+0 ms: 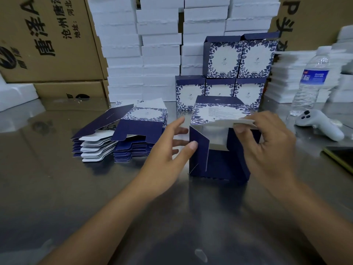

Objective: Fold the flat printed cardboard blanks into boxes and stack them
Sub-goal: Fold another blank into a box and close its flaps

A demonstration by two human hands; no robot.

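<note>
Half-formed navy-and-white floral printed cardboard box point(221, 161) stands on the shiny steel worktop point(76, 188), centre, open end toward the camera. Navy side flap point(199, 155) on the box's left is swung partly inward; white-backed top flap point(223, 124) is angled over the opening.

Left hand point(172, 148): fingers straight and spread along the box's left side, thumb tip touching the navy side flap, not gripping. Right hand point(267, 144): fingers curled, pinching the free edge of the white-backed top flap.

Just left of the box: pile of flat navy-and-white printed cardboard blanks point(122, 136), fanned, tabs toward the camera.

Behind the box: finished navy-and-white floral boxes point(223, 58) in two tiers, three below and two above.

Further back: wall of stacked plain white boxes point(158, 44). Brown corrugated shipping cartons point(47, 39) with black print at far left.

Right side: clear plastic water bottle with blue label point(311, 81) upright, white handheld controller point(319, 123) lying near it, stack of white flat pieces point(286, 77) behind the bottle, dark flat device with yellow-green edge point(342, 157) at the frame edge.
</note>
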